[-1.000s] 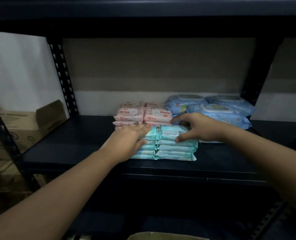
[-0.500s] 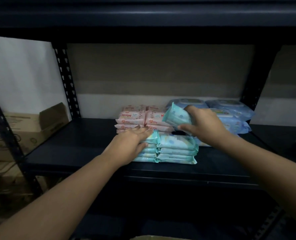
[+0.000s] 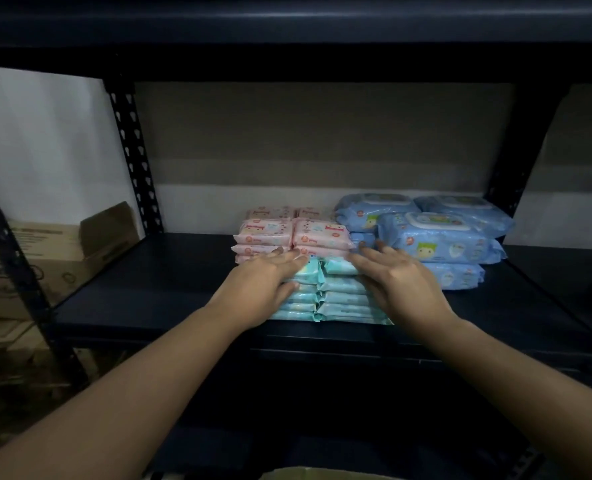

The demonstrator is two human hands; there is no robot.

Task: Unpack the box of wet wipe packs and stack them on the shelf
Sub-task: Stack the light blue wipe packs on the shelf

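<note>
On the dark shelf (image 3: 169,271), seen from the head camera, the teal wipe packs (image 3: 336,289) sit in two side-by-side stacks at the front edge, their long axes running left to right. The left hand (image 3: 263,285) lies flat over the left stack, fingers straight and together, tips reaching its back edge, where the pink packs (image 3: 294,237) begin. The right hand (image 3: 398,282) lies over the right stack, fingers spread and straight, pressing down; neither grip pinches or curls round anything. Both stacks lie directly beneath the palms, so neither hand is nearer. Behind-right stand the larger blue packs (image 3: 440,244), just beside the right hand's fingertips. The step looks like squaring and settling the stacks. At the bottom edge, a sliver of the cardboard box (image 3: 322,474) shows below the hands, toward the person; any next pack would likely come from there.
</note>
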